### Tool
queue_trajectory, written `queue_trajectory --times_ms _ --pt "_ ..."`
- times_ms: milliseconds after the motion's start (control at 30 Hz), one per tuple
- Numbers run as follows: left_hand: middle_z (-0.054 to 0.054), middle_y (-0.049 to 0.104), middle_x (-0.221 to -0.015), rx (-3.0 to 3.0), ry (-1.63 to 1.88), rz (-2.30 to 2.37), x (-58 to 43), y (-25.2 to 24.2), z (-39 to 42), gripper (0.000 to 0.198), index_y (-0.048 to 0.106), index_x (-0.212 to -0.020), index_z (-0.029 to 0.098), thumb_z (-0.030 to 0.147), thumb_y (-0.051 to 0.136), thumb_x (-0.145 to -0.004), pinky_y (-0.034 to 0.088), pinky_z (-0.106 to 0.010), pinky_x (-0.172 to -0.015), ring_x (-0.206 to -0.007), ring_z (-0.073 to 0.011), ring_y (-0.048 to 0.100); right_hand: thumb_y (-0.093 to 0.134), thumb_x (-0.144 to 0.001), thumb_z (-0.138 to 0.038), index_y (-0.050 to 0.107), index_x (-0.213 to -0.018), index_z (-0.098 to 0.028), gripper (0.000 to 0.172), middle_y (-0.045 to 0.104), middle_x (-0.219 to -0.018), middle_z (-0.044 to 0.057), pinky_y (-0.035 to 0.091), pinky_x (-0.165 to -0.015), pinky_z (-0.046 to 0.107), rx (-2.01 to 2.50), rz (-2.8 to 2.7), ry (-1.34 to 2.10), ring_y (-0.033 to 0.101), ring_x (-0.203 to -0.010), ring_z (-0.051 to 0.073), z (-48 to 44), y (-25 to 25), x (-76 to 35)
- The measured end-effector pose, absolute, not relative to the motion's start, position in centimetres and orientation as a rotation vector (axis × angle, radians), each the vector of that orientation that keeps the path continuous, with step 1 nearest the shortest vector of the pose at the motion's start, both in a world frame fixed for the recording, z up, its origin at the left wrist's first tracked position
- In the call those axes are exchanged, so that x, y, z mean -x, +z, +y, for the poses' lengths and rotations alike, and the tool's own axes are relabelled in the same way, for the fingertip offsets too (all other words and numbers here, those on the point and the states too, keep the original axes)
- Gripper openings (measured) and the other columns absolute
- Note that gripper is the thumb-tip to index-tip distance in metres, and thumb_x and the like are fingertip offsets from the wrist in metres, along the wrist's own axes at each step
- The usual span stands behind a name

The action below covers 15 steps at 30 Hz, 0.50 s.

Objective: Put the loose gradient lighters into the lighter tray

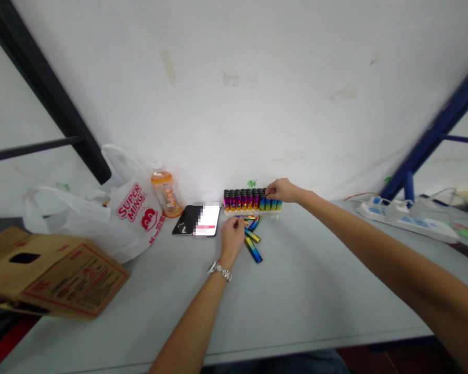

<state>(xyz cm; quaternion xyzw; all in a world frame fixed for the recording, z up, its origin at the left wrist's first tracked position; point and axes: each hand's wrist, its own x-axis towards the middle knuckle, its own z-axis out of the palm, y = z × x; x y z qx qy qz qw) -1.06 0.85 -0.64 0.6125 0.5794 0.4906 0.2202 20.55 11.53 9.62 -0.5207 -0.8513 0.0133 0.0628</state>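
Note:
Rows of shiny rainbow-coloured lighters (242, 200) with black tops stand upright in a pale tray (234, 213) against the wall. My right hand (284, 190) is at the tray's right end, its fingers pinched together over the lighter tops there; they hide what is between them. In front of the tray, several loose lighters (253, 250) lie on the table at different angles. My left hand (232, 240), with a metal watch (220, 270) on its wrist, is beside them. Its fingers are closed on a lighter, whose dark end shows at the fingertips.
Left of the tray lie a tablet or phone (186, 221), an orange drink bottle (167, 193), a white plastic bag (120, 228) and a cardboard box (74, 280). At the right sits a white power strip (407, 221) with cables. Metal posts flank the grey table (296, 291).

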Motion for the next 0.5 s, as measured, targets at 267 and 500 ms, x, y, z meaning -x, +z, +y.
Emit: queue_trajectory --times_ms 267,500 --pt "-0.007 0.063 -0.084 -1.861 1.401 1.748 1.4 -1.2 1.2 0.024 0.063 -0.074 0.017 0.027 0.049 -0.090 0.045 -0.035 -0.084 -0.088 -0.0210 0.057 0.057 -0.085 -0.024 0.075 -0.101 -0.022 0.025 0.076 -0.098 0.005 0.037 -0.085 0.031 1.556 -2.663 -0.147 0.064 -0.094 0.022 10.0 9.6 -20.2" --pt "-0.010 0.060 -0.106 -2.136 1.190 1.744 1.2 -1.4 0.2 0.022 0.061 -0.102 0.017 0.013 0.049 -0.085 0.044 -0.039 -0.094 -0.103 -0.0243 0.055 0.041 -0.095 -0.022 0.068 -0.110 -0.013 0.033 0.065 -0.104 0.019 0.030 -0.085 0.039 1.508 -2.608 -0.539 0.051 -0.103 0.031 6.0 7.5 -19.4"
